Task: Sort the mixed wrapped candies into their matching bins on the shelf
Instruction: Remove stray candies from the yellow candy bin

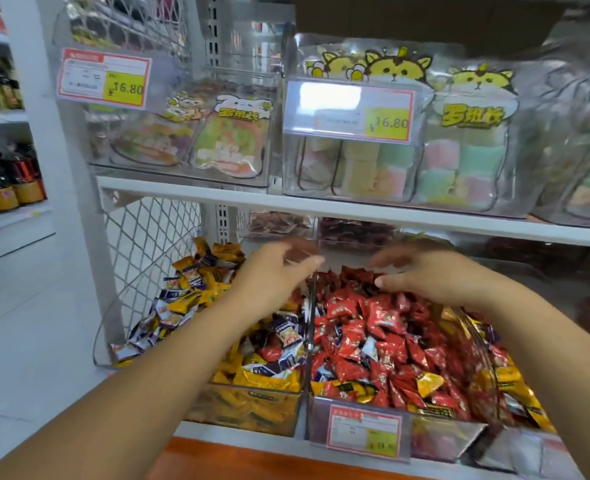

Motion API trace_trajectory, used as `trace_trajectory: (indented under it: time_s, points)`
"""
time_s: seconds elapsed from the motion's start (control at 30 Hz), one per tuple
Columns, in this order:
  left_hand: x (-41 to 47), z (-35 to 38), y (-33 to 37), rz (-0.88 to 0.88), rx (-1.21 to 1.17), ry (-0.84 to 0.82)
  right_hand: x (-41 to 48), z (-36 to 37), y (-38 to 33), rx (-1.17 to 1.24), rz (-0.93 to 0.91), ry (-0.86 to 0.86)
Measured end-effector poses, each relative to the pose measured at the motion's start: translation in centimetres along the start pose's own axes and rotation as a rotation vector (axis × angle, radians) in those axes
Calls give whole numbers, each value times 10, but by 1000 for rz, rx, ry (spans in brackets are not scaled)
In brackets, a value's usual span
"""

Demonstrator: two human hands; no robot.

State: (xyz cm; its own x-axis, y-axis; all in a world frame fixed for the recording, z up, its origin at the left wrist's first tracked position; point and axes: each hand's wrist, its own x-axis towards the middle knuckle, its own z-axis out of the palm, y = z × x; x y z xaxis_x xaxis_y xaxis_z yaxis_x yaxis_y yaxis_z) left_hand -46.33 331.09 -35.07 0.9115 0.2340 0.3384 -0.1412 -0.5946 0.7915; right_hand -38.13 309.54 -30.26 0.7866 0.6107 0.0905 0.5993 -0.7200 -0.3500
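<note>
Two hands over two clear bins on the lower shelf (234,436).

Your left hand (276,271): fingers stretched out and released, tips blurred, above the back of the left bin (252,407). Under and to the left of its wrist lie yellow and purple candies (189,299). A few red strays (269,351) sit just right of the forearm.

Your right hand (435,275): released, thumb out, hovering just over the red candies (373,327) in the right bin (438,441). Yellow strays (428,382) lie below its forearm.

One clear divider (309,323) runs between the hands. One price tag (364,433) fronts the right bin. The candies are too many to count.
</note>
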Motion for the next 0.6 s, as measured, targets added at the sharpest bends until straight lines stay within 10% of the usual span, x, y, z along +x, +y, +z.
trace_trajectory:
  time_s: [0.27,0.47,0.6]
  points:
    - [-29,-53,-57,49,431,-457,31,38,-62,9,-304,-115]
    - [-41,-55,-80,180,631,-345,41,55,-103,-270,-207,-501]
    - [-40,-61,-89,200,641,-309,49,80,-122,-632,-209,-462]
